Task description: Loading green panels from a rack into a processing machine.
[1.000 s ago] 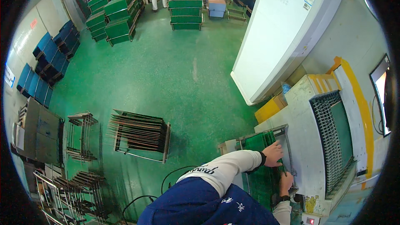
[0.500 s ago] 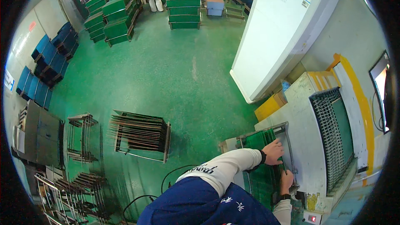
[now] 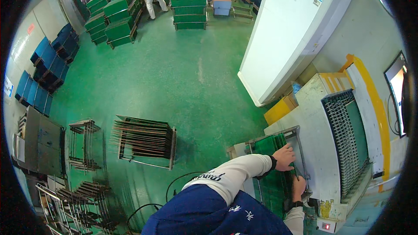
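Note:
Several thin green panels [image 3: 262, 147] stand close together, edge up, in a metal rack [image 3: 297, 137] at the lower right. My left hand [image 3: 284, 157] reaches across them, its fingers curled over the edge of a panel at the right side of the row. Just below it, my right hand [image 3: 298, 186] grips the same edge area, with its fingertips partly hidden. My left forearm and body cover part of the panels.
Right of the rack stands a pale machine with a slotted conveyor [image 3: 346, 143]. A rack of dark panels [image 3: 146, 139] sits on the floor to the left, and empty metal racks [image 3: 82, 144] stand beyond it. A black cable [image 3: 174, 187] lies near me. A tall white cabinet [image 3: 287, 39] rises ahead.
My hands stay at nearly the same place on the panels. In the background a person has stepped left and leans toward the stacked green panels. The view has shifted slightly.

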The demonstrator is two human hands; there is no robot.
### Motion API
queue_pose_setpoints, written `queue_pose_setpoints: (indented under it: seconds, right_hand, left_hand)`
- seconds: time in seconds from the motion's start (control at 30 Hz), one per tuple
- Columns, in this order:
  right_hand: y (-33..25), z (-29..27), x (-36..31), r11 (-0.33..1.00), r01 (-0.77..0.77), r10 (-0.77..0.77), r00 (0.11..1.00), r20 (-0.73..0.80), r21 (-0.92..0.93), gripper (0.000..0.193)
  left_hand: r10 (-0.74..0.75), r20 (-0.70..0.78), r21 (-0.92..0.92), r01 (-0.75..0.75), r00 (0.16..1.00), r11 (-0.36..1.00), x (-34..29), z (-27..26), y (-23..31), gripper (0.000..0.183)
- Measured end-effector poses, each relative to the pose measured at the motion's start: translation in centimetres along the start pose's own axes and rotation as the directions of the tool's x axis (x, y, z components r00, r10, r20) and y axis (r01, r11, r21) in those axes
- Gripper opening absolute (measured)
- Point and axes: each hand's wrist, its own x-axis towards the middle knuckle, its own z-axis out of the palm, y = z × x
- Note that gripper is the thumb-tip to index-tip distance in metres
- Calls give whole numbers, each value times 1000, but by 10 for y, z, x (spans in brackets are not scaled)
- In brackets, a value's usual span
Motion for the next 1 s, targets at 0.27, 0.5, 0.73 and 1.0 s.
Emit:
queue_pose_setpoints:
  seconds: [0.27, 0.5, 0.73, 1.0]
  right_hand:
    - [-26, -16, -8, 999, -53, 53, 999, 6, -7, 36]
    - [-11, -10, -5, 999, 45, -45, 998, -41, 8, 33]
    - [-8, -9, -2, 999, 29, -30, 999, -44, -21, 33]
    - [-13, -8, -3, 988, 119, -104, 983, -153, 98, 42]
  left_hand:
    - [-3, -11, 26, 3, 1000, 1000, -1, 3, -3, 39]
    - [2, -4, 27, -1, 1000, 1000, 2, 3, -1, 39]
    - [18, -38, 36, -17, 999, 999, 4, 8, -2, 40]
    - [23, -25, 34, -22, 999, 999, 8, 7, -4, 41]
